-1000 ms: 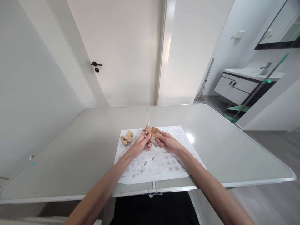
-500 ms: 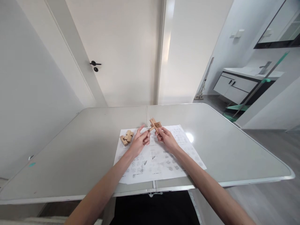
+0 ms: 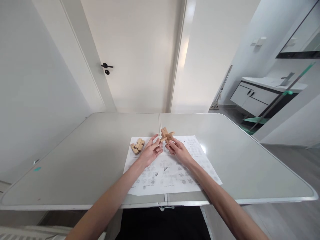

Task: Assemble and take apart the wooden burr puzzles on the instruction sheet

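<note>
Over the paper sheet (image 3: 170, 180), my right hand (image 3: 180, 150) pinches a small assembly of interlocking wooden puzzle pieces (image 3: 164, 132) between thumb and fingers. One wooden bar crosses the assembly at an angle, its two ends sticking out left and right. My left hand (image 3: 150, 151) is at the bar's left end, fingers apart and curved, thumb tip at or very near the wood. Whether it touches is too small to tell. Left of that hand, several loose notched wooden pieces (image 3: 138, 146) lie together on the sheet's upper left corner.
The sheet, printed with small diagrams, lies on a grey folding table (image 3: 82, 160) with a centre seam and metal rim. Beyond the far edge stands a white door (image 3: 135, 60) with a black handle. A sink cabinet (image 3: 260, 95) and a green-and-grey pole (image 3: 282, 95) are at the right.
The crossing bar now sticks out further on the assembly's right side. My left fingers have loosened from their pinch at its left end. The camera view has shifted slightly.
</note>
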Demonstrator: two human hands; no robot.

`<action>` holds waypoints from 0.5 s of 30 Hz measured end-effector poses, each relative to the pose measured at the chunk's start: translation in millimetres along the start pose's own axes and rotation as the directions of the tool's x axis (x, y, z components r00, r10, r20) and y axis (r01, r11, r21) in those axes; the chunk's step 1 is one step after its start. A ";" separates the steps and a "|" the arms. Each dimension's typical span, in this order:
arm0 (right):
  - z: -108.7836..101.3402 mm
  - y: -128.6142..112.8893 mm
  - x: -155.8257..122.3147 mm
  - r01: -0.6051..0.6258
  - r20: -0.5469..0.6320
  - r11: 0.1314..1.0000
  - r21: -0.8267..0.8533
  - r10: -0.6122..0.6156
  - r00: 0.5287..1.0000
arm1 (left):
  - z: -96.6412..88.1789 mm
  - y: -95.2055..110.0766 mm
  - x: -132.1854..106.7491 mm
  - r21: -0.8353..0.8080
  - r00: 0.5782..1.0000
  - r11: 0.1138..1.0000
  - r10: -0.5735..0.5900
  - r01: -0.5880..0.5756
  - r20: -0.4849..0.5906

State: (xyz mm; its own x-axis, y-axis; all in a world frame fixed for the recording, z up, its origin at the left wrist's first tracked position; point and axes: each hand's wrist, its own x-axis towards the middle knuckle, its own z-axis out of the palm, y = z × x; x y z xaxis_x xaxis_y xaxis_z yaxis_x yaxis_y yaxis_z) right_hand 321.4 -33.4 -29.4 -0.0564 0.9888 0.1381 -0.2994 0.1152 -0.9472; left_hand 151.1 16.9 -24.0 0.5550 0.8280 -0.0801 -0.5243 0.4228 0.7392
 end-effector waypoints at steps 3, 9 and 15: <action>0.7 -4.3 -1.0 -0.005 0.015 1.000 -0.003 0.005 1.000 | 0.1 0.6 -0.1 0.001 1.000 1.000 0.003 -0.003 0.012; 1.5 -5.2 -3.1 -0.055 0.054 0.998 0.002 0.055 0.997 | -3.3 1.5 3.2 0.093 0.998 0.994 0.062 -0.061 -0.009; -6.5 3.2 1.2 -0.098 -0.003 0.985 0.141 0.099 0.995 | -0.8 3.5 0.8 0.336 0.987 0.931 0.158 -0.145 -0.010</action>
State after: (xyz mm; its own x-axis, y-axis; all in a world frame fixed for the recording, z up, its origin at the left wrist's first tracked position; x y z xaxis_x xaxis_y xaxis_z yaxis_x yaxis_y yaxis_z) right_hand 326.6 -31.2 -34.1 -0.0831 0.9956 0.0428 -0.4233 0.0036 -0.9060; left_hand 149.2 19.4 -22.1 0.4584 0.8882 0.0307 -0.3514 0.1494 0.9242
